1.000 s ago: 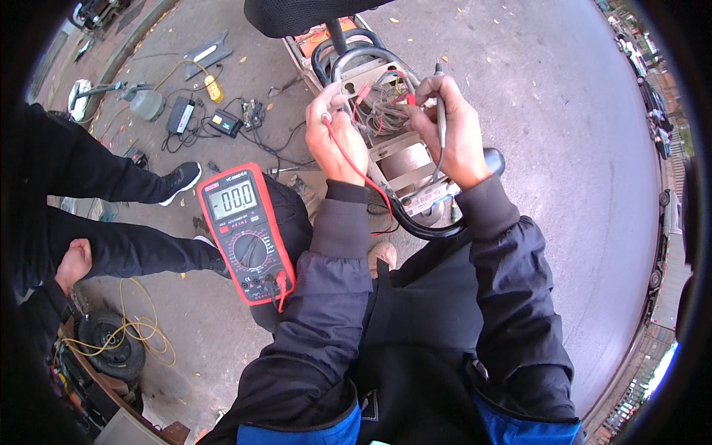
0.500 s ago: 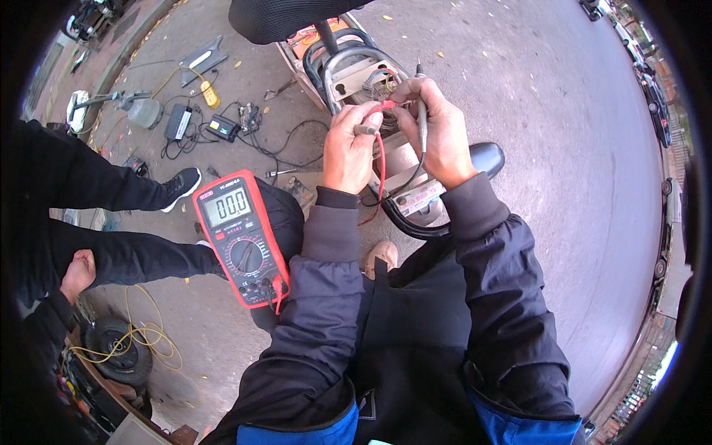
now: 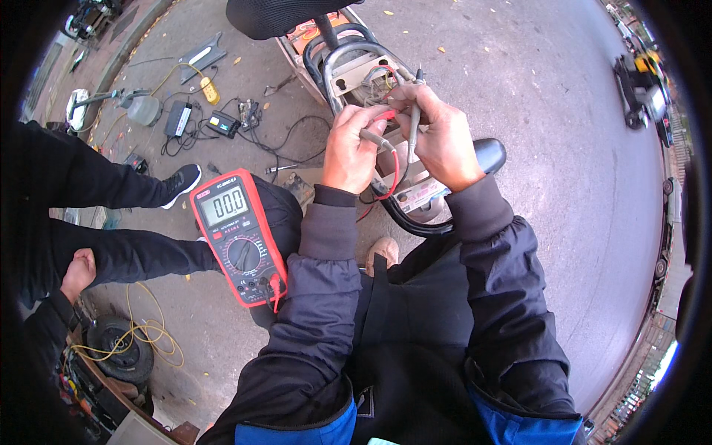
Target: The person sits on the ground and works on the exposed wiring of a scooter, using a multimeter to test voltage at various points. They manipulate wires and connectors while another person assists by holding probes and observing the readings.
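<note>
My left hand [image 3: 350, 152] is closed on a grey test probe [image 3: 376, 139] whose red lead [image 3: 394, 167] hangs down. My right hand [image 3: 443, 141] pinches a second grey probe [image 3: 414, 127], held nearly upright. Between the two sets of fingertips is a small red connector piece [image 3: 386, 116]; the probe tips are hidden there. Just beyond, wires [image 3: 386, 74] come out of the opened frame of a two-wheeled vehicle [image 3: 360, 78]. A red-rimmed multimeter [image 3: 241, 237], its display lit with digits, rests on my left leg beside my sleeve.
A black saddle [image 3: 278, 16] overhangs the vehicle. Charger-like black boxes [image 3: 222, 124] with cables, a yellow socket block [image 3: 211, 92] and a spray bottle [image 3: 144, 111] lie at left. Another person's legs [image 3: 133, 248] stand close by. A wheel [image 3: 119, 348] lies lower left.
Both probes have changed angle: the left one reaches farther right and lower, the right one leans more upright with its lead swung down. A yellow-and-black vehicle has appeared on the road at right.
</note>
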`<state>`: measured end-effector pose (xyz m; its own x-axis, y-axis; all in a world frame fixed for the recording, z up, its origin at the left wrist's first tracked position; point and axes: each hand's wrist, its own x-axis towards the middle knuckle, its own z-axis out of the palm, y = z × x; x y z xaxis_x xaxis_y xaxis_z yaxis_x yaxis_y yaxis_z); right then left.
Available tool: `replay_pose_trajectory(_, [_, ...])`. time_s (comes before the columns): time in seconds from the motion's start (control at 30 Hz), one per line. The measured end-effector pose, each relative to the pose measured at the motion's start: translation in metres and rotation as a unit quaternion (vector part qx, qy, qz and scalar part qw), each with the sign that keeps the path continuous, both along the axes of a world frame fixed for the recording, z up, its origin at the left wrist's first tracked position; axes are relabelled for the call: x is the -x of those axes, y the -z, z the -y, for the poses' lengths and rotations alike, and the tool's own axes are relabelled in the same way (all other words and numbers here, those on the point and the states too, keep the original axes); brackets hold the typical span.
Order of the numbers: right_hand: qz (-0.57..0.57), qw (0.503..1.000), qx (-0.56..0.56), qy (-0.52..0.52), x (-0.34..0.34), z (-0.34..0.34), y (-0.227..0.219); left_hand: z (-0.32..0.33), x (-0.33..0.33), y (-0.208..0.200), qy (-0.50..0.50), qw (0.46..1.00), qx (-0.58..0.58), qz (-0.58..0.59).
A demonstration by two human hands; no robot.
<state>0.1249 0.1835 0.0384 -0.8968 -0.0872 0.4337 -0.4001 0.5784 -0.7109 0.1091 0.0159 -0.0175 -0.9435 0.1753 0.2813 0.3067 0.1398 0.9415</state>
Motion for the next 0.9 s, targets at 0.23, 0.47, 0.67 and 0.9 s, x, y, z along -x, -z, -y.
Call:
replay_pose_trajectory(0.23, [0.033,0.999,-0.008,0.016,0.0,-0.003,0.004,-0.003,0.001,0.008,-0.011,0.999,-0.032,0.013])
replay_pose_trajectory(0.47, [0.059,0.998,-0.03,0.021,-0.002,-0.005,0.002,-0.005,-0.001,0.016,-0.019,0.999,-0.039,0.008])
replay_pose_trajectory(0.67, [0.064,0.998,-0.002,0.016,-0.003,-0.005,0.004,-0.002,0.001,0.017,-0.014,0.999,-0.051,0.011])
replay_pose_trajectory(0.9, [0.045,0.998,0.037,0.011,-0.002,-0.006,0.008,0.002,0.002,0.013,0.006,1.0,-0.027,-0.011])
